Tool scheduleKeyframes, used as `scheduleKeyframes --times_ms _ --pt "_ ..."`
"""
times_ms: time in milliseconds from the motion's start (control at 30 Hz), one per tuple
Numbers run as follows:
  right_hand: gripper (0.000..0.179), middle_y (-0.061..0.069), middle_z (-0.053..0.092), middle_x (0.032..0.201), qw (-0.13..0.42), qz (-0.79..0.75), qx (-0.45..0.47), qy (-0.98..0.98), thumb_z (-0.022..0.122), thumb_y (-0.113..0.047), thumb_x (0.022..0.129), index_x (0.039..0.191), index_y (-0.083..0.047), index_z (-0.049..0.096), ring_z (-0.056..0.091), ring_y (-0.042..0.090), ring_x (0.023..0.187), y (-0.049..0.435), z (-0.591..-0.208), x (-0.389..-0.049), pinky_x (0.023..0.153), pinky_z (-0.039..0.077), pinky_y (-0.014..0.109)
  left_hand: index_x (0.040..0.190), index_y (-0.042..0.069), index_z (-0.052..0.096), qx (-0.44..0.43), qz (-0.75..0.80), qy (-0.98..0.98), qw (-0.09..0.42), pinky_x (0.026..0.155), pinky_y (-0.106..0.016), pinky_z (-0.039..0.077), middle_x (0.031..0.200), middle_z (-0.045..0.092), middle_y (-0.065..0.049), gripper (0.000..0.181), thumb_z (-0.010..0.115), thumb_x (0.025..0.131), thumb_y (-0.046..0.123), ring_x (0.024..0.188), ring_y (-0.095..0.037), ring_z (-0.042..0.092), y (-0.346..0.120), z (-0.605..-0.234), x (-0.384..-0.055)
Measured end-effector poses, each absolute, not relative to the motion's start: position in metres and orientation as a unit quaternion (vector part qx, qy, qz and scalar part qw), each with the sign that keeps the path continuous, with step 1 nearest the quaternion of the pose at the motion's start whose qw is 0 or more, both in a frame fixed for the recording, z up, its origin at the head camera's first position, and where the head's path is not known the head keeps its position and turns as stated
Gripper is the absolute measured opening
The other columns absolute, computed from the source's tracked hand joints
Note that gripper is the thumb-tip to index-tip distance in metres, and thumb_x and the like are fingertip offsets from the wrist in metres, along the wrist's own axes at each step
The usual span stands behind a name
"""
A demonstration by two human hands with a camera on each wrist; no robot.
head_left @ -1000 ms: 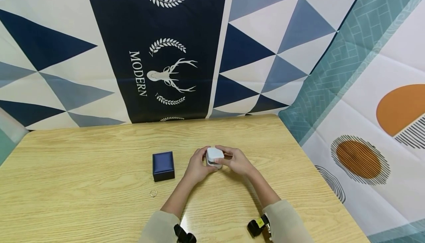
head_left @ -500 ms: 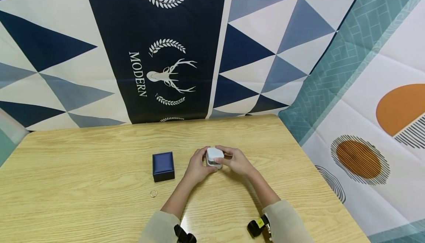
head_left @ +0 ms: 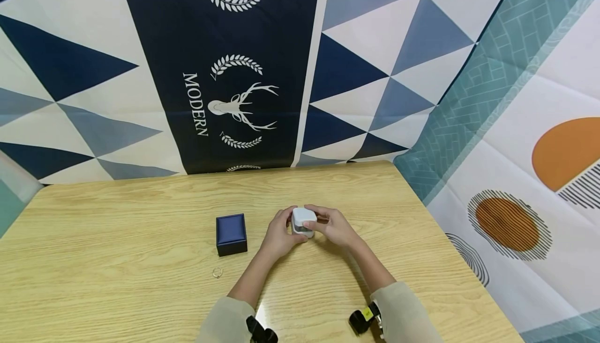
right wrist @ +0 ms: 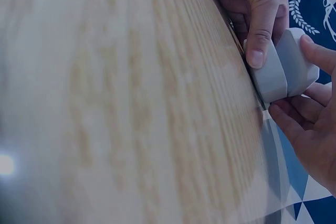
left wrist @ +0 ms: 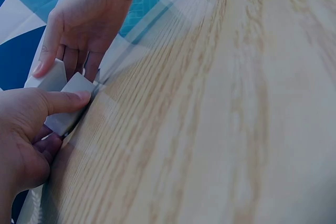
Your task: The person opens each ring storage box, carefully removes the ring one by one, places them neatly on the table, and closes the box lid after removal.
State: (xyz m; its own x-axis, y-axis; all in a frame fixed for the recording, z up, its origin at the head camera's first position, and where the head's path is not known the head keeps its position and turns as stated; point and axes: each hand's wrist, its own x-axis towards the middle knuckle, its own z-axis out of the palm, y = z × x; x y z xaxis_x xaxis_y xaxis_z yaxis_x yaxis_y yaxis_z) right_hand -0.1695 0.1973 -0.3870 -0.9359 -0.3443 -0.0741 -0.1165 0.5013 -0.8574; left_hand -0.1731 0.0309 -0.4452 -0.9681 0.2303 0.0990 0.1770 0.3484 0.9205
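A small white box (head_left: 303, 215) with rounded corners stands on the wooden table between both hands. It has a lower half (right wrist: 273, 77) and a lid (right wrist: 296, 61); a wedge-shaped gap shows between them in the right wrist view. My left hand (head_left: 279, 236) grips the lower half, its thumb lying across the near side in the left wrist view. With thumb and fingers, my right hand (head_left: 336, 227) holds the lid from the right. What lies inside the box is hidden. Left of the hands sits a dark blue ring box (head_left: 231, 231) with its lid down.
A thin ring (head_left: 217, 276) lies in front of the blue box, left of the left forearm. The wooden table (head_left: 117, 249) runs back to a patterned cloth wall (head_left: 375, 88), and its right edge slants beside the right sleeve (head_left: 405, 312).
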Motion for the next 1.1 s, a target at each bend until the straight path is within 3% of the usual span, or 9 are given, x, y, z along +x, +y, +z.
scheduleKeyframes --times_ms 1100 --pt "0.05 0.02 0.051 0.135 0.113 -0.479 -0.11 0.864 0.061 -0.019 0.091 0.134 0.003 0.049 0.052 0.035 0.122 0.1941 -0.3803 -0.1662 0.102 0.042 0.048 0.137 -0.001 0.043 0.125 0.554 0.823 0.03 0.099 -0.043 0.044 0.121 0.054 -0.015 0.078 0.081 0.07 0.009 0.113 -0.028 0.052 0.0311 -0.4441 -0.1718"
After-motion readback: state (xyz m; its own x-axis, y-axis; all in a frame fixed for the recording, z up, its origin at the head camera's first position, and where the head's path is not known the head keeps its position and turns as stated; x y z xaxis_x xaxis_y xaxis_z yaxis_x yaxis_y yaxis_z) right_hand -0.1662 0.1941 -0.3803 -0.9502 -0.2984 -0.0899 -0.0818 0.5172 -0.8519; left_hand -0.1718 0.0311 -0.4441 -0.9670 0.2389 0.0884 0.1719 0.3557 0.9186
